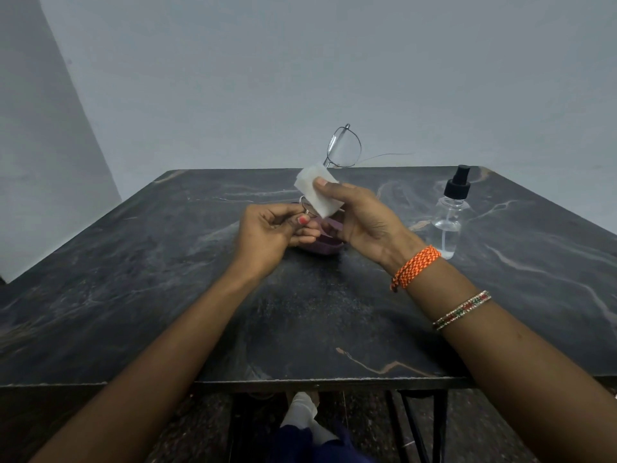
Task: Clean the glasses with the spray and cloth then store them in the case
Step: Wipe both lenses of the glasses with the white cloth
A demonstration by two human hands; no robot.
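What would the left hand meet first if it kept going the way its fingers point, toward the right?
Most likely the white cloth pinched in the right hand, around the glasses that the left hand grips. Depth is unclear; the purple case lies lower, behind.

No writing, brand, number or sign can be read anywhere here. The clear spray bottle near the tabletop's right edge shows no legible label.

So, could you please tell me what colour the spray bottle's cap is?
Black, on the clear spray bottle; the head view shows it.
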